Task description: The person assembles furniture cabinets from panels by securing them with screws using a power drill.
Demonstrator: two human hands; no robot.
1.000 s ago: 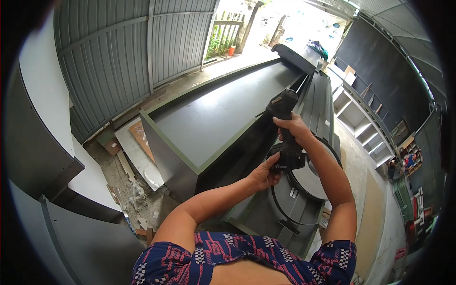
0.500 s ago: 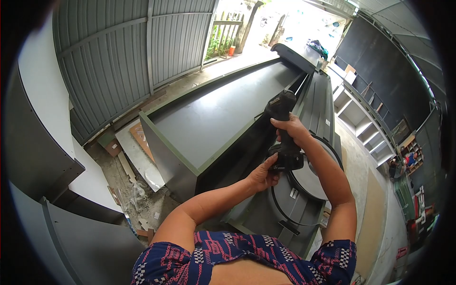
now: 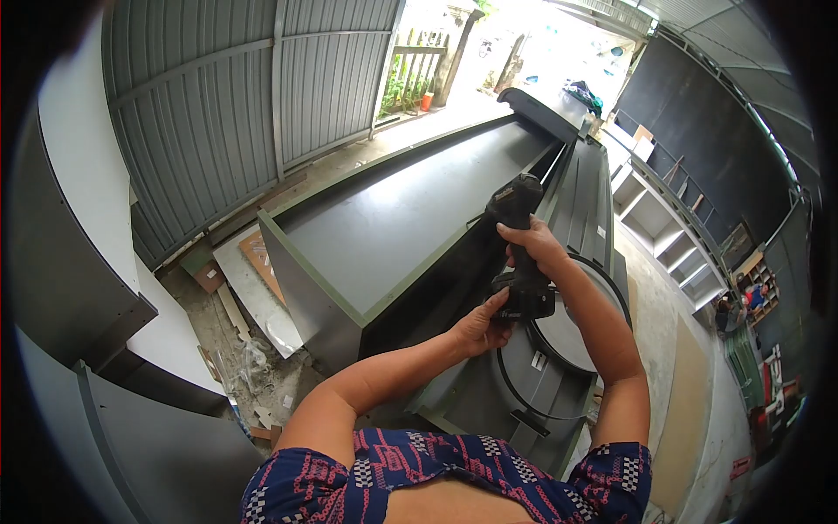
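Note:
A black cordless drill (image 3: 515,203) is held up in front of me, its head pointing away and its battery (image 3: 527,302) toward me. My right hand (image 3: 534,242) is wrapped round the drill's handle. Lower down, my left hand (image 3: 483,327) grips the battery at the base, thumb on its near side. Beneath the drill lies a dark panel with a round disc (image 3: 567,336) and a thin black curved strip (image 3: 515,391). To the left stands a long grey cabinet carcass (image 3: 410,229) with green edges, lying open side up.
Grey curved panels (image 3: 161,437) stand close at my left. Scraps and plastic wrap (image 3: 253,362) litter the floor beside the cabinet. A white shelf unit (image 3: 668,231) lies at the right, near a tan board (image 3: 683,406). Corrugated metal sheets (image 3: 201,113) form the left wall.
The drill and both hands have shifted very slightly in view, with the same grip. The camera view has moved a little; the surroundings look otherwise unchanged.

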